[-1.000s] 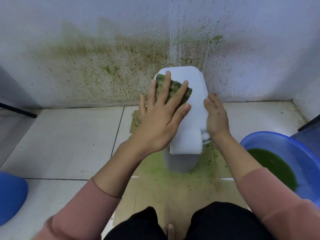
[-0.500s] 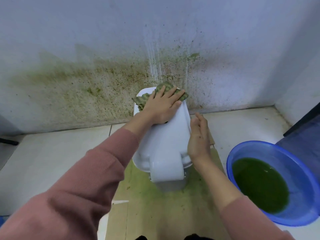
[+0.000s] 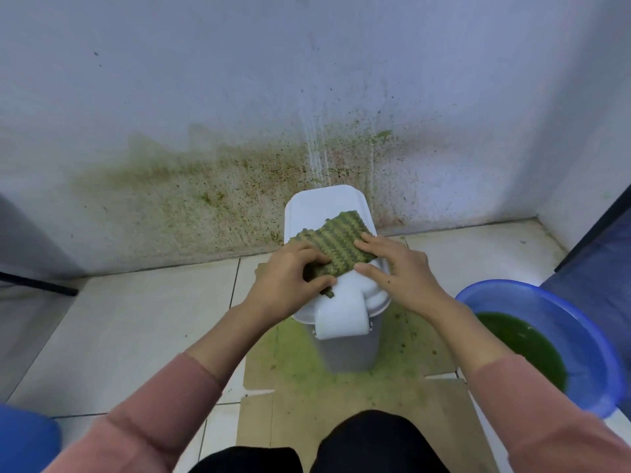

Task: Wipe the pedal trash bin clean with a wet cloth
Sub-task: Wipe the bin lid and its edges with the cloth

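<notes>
The left hand [image 3: 288,279] pinches the near-left edge of the cloth [image 3: 336,245], fingers curled and bunching the fabric. The cloth — a green-stained, ribbed weave — lies spread on the smooth white plastic lid of the pedal trash bin [image 3: 341,322]. The bin stands on flattened cardboard [image 3: 307,401] against the green-speckled wall [image 3: 239,186]. The right hand [image 3: 401,269] rests on the cloth's right edge, fingers extended and flat. Far right sits a round blue basin [image 3: 580,322] — translucent plastic holding green liquid.
</notes>
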Demonstrator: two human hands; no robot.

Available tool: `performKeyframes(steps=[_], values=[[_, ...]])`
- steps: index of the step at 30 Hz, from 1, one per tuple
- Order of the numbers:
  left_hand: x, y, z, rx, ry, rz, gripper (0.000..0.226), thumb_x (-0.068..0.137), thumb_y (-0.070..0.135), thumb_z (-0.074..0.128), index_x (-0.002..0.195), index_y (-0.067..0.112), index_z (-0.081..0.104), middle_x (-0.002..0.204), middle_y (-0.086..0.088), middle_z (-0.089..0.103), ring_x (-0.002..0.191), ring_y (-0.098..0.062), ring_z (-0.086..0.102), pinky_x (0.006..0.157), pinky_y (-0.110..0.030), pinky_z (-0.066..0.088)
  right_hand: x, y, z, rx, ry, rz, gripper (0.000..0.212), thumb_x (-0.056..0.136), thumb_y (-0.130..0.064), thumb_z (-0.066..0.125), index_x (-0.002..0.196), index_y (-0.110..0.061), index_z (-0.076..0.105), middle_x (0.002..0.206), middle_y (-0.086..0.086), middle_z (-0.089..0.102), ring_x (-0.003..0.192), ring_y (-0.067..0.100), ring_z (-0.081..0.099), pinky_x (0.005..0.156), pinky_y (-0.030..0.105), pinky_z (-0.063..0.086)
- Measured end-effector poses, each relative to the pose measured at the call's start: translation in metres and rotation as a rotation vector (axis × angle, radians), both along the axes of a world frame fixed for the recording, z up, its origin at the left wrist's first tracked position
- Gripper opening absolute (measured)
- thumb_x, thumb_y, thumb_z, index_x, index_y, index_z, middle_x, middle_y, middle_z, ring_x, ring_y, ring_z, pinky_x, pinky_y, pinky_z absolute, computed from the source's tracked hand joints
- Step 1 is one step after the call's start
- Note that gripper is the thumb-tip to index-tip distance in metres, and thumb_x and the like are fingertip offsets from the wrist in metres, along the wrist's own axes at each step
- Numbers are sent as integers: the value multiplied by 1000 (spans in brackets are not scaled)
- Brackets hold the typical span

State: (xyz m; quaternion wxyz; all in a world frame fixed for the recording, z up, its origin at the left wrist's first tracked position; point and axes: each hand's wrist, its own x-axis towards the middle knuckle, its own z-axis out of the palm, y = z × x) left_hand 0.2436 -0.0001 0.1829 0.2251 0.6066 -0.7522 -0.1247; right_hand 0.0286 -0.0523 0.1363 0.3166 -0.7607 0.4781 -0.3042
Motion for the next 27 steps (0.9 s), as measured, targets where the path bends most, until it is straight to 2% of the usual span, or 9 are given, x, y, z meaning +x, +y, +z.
performKeyframes(steps=[5,8,10,12,14,16,21,24,27], values=[[-18,13,5,-49,-172,38,26,84,36,68,92,12,69,90,-1,62,85,-20,58,71,-39,50,1,17,7,-271,186,-105,23,91,-38,62,110,-30,73,123,-12,68,126,16,50,103,42,24],[-20,15,17,40,-101,48,14,85,24,66,83,11,71,83,-2,65,77,-20,59,70,-41,52,-5,30,10,-367,188,-76,31,91,-43,49,94,-25,75,104,-13,73,121,16,53,101,39,23],[-21,15,29,155,49,70,11,82,21,69,78,12,75,79,-1,72,74,-17,64,71,-40,55,-10,38,16,-345,89,-56,28,93,-37,48,91,-21,71,101,-12,72,115,13,56,100,36,27],[-29,19,42,211,229,87,9,82,22,71,78,15,75,77,3,74,74,-12,66,72,-36,56,-18,45,27,-270,-88,-53,21,97,-27,50,89,-20,68,89,-13,69,93,10,62,90,33,40],[-43,23,55,148,294,54,11,88,25,67,86,16,73,82,7,72,76,-7,64,70,-25,52,-28,52,44,-179,-239,-83,24,101,-22,50,81,-28,61,71,-17,62,70,0,56,68,19,41],[-64,25,68,47,265,9,14,95,25,59,94,14,68,84,8,66,73,-1,58,64,-11,41,-41,59,60,-131,-325,-126,28,101,-22,49,76,-33,54,65,-16,57,62,-1,50,59,15,36],[-121,22,86,10,406,-57,13,98,24,55,93,16,64,82,11,61,72,2,54,63,-11,40,-103,80,85,104,-630,-168,3,88,-14,68,88,-11,68,80,-1,68,69,7,63,72,23,53],[-154,21,81,132,539,-103,13,94,21,61,96,11,69,84,5,67,79,-7,62,73,-21,51,-149,102,71,221,-658,-207,20,74,1,78,88,-9,69,80,2,74,72,13,71,77,23,56],[-184,22,60,337,593,-244,7,87,12,70,93,9,71,79,1,67,72,-3,62,69,-15,49,-188,124,41,203,-627,-393,22,75,1,78,85,-16,69,85,7,73,83,19,69,85,31,55]])
